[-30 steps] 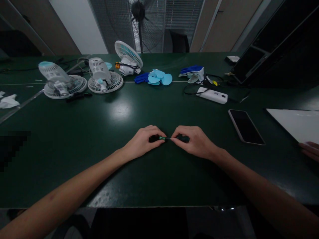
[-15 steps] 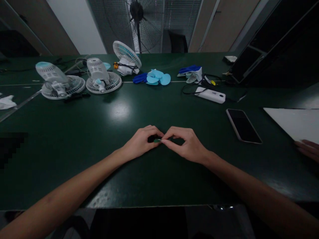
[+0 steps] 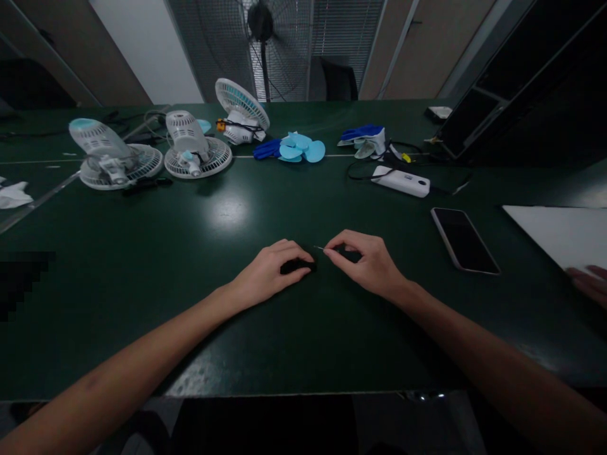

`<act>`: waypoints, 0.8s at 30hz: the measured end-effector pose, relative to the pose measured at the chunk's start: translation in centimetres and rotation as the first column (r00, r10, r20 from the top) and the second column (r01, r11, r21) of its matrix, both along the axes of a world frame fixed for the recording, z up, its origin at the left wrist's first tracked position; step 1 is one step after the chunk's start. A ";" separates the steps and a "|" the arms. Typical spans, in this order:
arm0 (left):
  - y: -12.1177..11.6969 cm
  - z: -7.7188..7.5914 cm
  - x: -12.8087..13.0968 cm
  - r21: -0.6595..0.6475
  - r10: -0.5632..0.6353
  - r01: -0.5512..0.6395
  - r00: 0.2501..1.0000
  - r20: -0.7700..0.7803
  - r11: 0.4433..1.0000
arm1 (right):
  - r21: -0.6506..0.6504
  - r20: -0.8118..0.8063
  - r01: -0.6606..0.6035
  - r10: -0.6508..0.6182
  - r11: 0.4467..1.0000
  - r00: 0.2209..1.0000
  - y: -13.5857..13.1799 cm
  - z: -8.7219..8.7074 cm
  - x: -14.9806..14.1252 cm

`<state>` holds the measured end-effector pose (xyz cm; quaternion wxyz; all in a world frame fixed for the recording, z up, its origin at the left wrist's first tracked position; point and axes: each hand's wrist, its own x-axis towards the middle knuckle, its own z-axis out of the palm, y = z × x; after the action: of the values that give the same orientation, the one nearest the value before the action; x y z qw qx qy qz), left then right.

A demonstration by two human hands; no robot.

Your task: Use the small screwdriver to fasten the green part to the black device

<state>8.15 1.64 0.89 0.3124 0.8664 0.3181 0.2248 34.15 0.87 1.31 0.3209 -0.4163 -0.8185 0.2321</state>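
Pinched between the thumb and index finger of my right hand (image 3: pixel 365 260) is a thin metal rod (image 3: pixel 319 248). Its bare end points left, just above the green table; the rest is covered by my fingers. My left hand (image 3: pixel 275 266) rests on the table to the left, with fingers curved and thumb apart from them. A dark patch fills the gap under that hand, and I see nothing held there. A short stretch of tabletop separates the two hands.
White fans (image 3: pixel 198 155) lie at the back left. Light-blue fan blades (image 3: pixel 301 147), work gloves (image 3: pixel 364 134), a white power bank (image 3: pixel 401 181) and a phone (image 3: pixel 465 240) are farther right. Another person's hand (image 3: pixel 590 281) touches a white board (image 3: pixel 564 230) at the right edge.
My hands were fingertip to fingertip around a small green and silver piece. My right hand has drawn away up and right with the metal rod; the left stayed put, and the green part no longer shows.
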 end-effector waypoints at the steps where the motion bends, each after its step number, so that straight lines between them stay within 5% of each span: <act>1: -0.2 0.0 -0.1 0.014 -0.006 0.006 1.000 -0.002 1.000 | 0.005 0.016 0.004 -0.005 1.000 1.000 0.1 -0.1 0.0; 10: -1.9 0.5 -5.3 0.079 -0.034 0.046 0.988 -0.149 0.996 | -0.011 0.032 0.003 -0.003 1.000 0.999 0.2 -0.1 0.2; 14: -0.4 0.5 -10.7 0.135 0.186 -0.161 0.961 -0.203 0.978 | -0.003 0.044 -0.005 0.005 1.000 0.999 0.3 -0.3 0.4; 18: 1.4 1.0 -16.3 0.201 0.466 -0.425 0.848 -0.252 0.883 | -0.005 0.052 -0.011 0.012 1.000 0.999 0.3 -0.4 0.5; 24: 1.8 1.2 -21.3 0.297 0.647 -0.576 0.702 -0.298 0.762 | -0.026 0.054 -0.017 0.018 1.000 0.998 0.3 -0.2 0.4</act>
<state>-13.12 3.44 2.13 0.0708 0.7618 0.6211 0.1699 34.59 1.15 1.08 0.2913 -0.4191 -0.8275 0.2338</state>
